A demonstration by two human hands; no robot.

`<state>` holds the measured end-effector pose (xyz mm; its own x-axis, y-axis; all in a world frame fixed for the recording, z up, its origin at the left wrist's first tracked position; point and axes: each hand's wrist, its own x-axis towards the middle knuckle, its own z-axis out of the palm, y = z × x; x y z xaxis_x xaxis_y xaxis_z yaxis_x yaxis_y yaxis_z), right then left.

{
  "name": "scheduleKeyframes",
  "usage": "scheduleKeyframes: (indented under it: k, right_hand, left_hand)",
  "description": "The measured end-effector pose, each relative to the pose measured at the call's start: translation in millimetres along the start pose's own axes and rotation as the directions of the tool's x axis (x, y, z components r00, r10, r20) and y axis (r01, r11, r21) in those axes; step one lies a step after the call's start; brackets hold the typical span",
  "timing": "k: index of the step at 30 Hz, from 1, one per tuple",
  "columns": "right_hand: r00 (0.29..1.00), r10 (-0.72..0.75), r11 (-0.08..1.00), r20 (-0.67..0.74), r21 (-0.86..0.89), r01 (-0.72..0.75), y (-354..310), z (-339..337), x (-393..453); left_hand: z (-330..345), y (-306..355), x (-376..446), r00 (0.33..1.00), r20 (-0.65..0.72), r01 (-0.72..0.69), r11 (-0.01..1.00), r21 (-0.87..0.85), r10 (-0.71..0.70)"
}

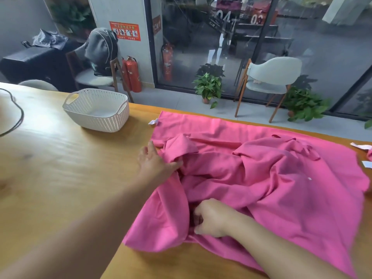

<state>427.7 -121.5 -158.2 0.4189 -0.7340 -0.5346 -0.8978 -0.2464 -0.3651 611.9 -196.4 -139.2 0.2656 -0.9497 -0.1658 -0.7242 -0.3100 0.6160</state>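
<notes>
A large pink cloth [271,178] lies rumpled over the right half of a wooden table [60,168]. My left hand [155,160] rests at the cloth's left edge, fingers spread, thumb pressing into a raised fold. My right hand [209,218] is nearer to me, fingers curled into a bunch of the pink fabric and gripping it. The fingertips of that hand are hidden in the fold.
A white woven plastic basket [96,109] stands at the table's far left side. A dark cable [19,115] loops at the left edge. Small white paper tags [361,147] lie beside the cloth. Chairs, potted plants and fire extinguishers stand beyond the table.
</notes>
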Motion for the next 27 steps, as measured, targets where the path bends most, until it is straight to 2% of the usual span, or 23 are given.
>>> scheduleKeyframes:
  k: [4, 7, 10, 12, 14, 15, 17, 19, 21, 23, 25, 27]
  right_hand:
    - [0.999, 0.034, 0.993, -0.039, 0.118, -0.029, 6.6, 5.3, 0.3]
    - [0.997, 0.017, 0.990, -0.078, 0.139, -0.006, 4.0, 11.6, -5.3]
    - [0.991, -0.005, 0.992, -0.131, 0.123, 0.021, 0.1, 18.9, -15.3]
    - [0.985, -0.011, 0.991, -0.172, 0.129, 0.034, -2.3, 23.9, -23.2]
    - [0.981, -0.017, 0.988, -0.191, 0.145, 0.045, -5.0, 29.9, -31.1]
    - [0.981, -0.021, 0.988, -0.193, 0.147, 0.051, -6.0, 32.9, -35.1]
    - [0.980, -0.036, 0.993, -0.195, 0.100, 0.056, -8.4, 36.9, -44.6]
    - [0.984, -0.049, 0.997, -0.174, 0.047, 0.058, -8.4, 37.2, -55.2]
    - [0.996, -0.052, 0.999, -0.070, -0.017, 0.050, -6.2, 35.9, -66.9]
    - [0.987, -0.033, 0.998, 0.159, -0.042, 0.040, -5.1, 36.1, -77.9]
    - [0.918, -0.007, 1.000, 0.397, -0.008, 0.011, -10.1, 42.3, -86.1]
    - [0.860, -0.001, 1.000, 0.510, 0.027, -0.014, -17.4, 51.2, -89.8]
  left_hand:
    - [7.0, -10.1, -73.7, 0.981, -0.090, -0.158, 0.979, 0.129, 0.171]
    - [25.0, -32.6, -123.0, 0.955, -0.112, -0.261, 0.957, 0.130, 0.275]
    - [40.8, -60.6, -151.9, 0.948, -0.007, -0.303, 0.911, 0.279, 0.317]
    - [46.4, -80.4, -159.3, 0.911, 0.006, -0.397, 0.874, 0.279, 0.412]
    - [43.8, -89.8, -160.1, 0.884, -0.055, -0.444, 0.871, 0.212, 0.464]
    - [38.4, -89.4, -158.6, 0.906, -0.093, -0.400, 0.907, 0.133, 0.414]
    - [23.6, -83.8, -153.5, 0.974, -0.124, -0.199, 0.979, -0.050, 0.192]
    - [3.0, -79.8, -144.3, 0.986, -0.165, -0.017, 0.979, -0.204, -0.017]
    - [-21.8, -77.5, -134.1, 0.969, -0.166, 0.110, 0.920, -0.377, -0.184]
    - [-44.0, -77.8, -122.4, 0.950, -0.159, 0.180, 0.886, -0.426, -0.270]
    - [-58.0, -82.6, -111.4, 0.955, -0.189, 0.170, 0.942, -0.290, -0.230]
    - [-66.5, -83.7, -110.6, 0.984, -0.122, 0.126, 0.990, -0.062, -0.133]
